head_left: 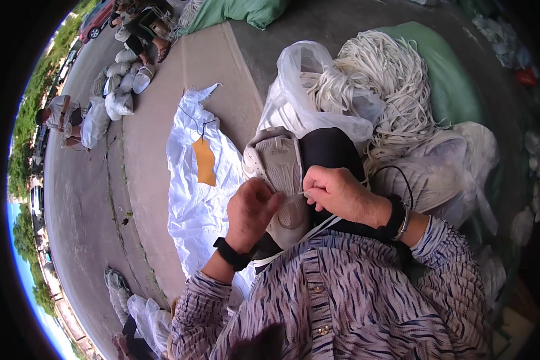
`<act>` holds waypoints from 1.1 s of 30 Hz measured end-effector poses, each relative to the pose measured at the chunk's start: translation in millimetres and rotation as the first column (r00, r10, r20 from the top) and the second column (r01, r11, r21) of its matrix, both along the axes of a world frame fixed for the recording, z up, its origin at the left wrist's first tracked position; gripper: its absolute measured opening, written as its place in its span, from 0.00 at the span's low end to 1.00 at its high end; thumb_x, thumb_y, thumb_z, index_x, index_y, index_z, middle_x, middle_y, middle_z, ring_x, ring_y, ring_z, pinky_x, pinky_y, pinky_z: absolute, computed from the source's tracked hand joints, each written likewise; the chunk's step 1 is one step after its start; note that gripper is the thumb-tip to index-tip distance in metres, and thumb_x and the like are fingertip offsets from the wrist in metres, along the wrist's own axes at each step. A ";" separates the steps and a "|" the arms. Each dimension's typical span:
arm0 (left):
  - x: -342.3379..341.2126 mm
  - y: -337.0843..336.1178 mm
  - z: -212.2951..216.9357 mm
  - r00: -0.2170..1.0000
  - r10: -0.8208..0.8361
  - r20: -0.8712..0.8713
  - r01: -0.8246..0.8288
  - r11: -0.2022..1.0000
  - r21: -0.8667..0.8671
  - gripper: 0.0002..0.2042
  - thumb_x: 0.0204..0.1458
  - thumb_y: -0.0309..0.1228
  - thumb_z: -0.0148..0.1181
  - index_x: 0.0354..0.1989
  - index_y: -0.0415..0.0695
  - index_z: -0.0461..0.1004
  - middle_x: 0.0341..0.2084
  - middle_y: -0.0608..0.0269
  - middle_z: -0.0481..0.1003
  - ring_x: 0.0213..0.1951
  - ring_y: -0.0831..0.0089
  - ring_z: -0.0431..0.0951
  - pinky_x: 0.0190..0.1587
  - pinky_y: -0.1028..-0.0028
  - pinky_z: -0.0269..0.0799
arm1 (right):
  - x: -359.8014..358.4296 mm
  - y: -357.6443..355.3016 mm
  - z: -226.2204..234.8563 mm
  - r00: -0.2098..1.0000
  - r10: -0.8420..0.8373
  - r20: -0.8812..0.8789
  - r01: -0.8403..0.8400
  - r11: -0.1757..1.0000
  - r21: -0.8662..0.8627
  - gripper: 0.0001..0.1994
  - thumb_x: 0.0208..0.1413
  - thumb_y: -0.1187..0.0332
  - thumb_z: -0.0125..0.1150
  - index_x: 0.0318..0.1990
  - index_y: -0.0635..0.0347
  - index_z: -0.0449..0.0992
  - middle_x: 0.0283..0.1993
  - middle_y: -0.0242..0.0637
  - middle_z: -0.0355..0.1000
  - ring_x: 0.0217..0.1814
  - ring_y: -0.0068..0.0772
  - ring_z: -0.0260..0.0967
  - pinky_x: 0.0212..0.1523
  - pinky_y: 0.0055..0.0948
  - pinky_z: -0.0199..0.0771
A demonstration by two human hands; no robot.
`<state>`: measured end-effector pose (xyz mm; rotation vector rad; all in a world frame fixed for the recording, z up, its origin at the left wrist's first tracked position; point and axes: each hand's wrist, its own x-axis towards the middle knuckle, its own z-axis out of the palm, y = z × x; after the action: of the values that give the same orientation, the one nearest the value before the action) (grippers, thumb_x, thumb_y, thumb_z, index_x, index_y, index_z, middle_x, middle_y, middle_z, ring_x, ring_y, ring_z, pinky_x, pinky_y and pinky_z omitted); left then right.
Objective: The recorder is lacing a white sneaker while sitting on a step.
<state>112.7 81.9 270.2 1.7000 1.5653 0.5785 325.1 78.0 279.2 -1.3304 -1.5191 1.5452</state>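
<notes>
A pale grey sports shoe (278, 161) lies sole-up on my lap, its toe pointing away from me. My left hand (251, 211) is closed around the shoe's near left side. My right hand (337, 192) pinches a white lace (309, 231) at the shoe's right edge; the lace trails down toward my striped shirt. Both wrists wear dark bands. A black cloth (330, 150) sits under and behind the shoe.
A big heap of white laces (383, 78) spills from a clear plastic bag (300, 96) ahead. A white sack (195, 192) with an orange tag (204, 161) lies on the concrete at left. Other people sit with bags far left and at the top.
</notes>
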 end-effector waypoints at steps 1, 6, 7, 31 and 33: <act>0.0 1.1 1.4 0.999 -0.014 0.046 0.013 1.000 0.004 0.13 0.40 0.34 0.67 0.21 0.42 0.68 0.18 0.61 0.71 0.22 0.63 0.73 0.28 0.68 0.68 | -3.5 1.4 -4.1 0.997 0.020 0.077 -0.029 0.993 0.119 0.04 0.52 0.73 0.54 0.29 0.63 0.69 0.22 0.43 0.71 0.23 0.38 0.72 0.25 0.31 0.71; 2.9 3.5 11.3 0.989 -0.039 -0.145 0.040 0.999 0.009 0.15 0.41 0.38 0.67 0.20 0.42 0.68 0.17 0.61 0.71 0.21 0.62 0.74 0.25 0.67 0.68 | -12.3 5.4 -17.9 0.948 0.004 0.319 -0.117 0.934 0.337 0.04 0.49 0.72 0.54 0.28 0.63 0.70 0.24 0.49 0.71 0.30 0.53 0.71 0.30 0.43 0.70; 4.6 3.2 12.9 0.977 -0.038 -0.212 0.043 0.999 0.018 0.15 0.40 0.39 0.67 0.20 0.43 0.68 0.17 0.60 0.72 0.22 0.61 0.74 0.25 0.67 0.68 | -12.8 5.7 -18.9 0.955 -0.007 0.297 -0.107 0.925 0.365 0.04 0.49 0.72 0.54 0.28 0.63 0.70 0.24 0.49 0.71 0.30 0.53 0.71 0.30 0.43 0.70; 9.0 -1.0 7.0 0.956 -0.016 -0.292 0.040 0.996 0.078 0.15 0.40 0.40 0.66 0.21 0.43 0.68 0.19 0.61 0.72 0.23 0.63 0.75 0.26 0.68 0.68 | -25.2 2.5 -19.3 0.835 -0.017 0.550 -0.212 0.912 0.350 0.03 0.48 0.75 0.51 0.27 0.65 0.68 0.21 0.51 0.71 0.27 0.51 0.73 0.27 0.43 0.73; 5.4 -0.4 4.6 0.961 -0.025 -0.277 0.050 0.995 0.085 0.15 0.40 0.40 0.67 0.21 0.43 0.68 0.19 0.61 0.72 0.23 0.63 0.75 0.26 0.68 0.68 | -26.2 4.5 -18.5 0.840 -0.004 0.543 -0.223 0.909 0.352 0.03 0.48 0.75 0.52 0.26 0.65 0.68 0.20 0.49 0.70 0.23 0.48 0.73 0.25 0.40 0.73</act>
<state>118.2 81.6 274.7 1.9418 1.7169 0.4115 298.9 82.5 260.7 -1.5066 -2.1535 0.8607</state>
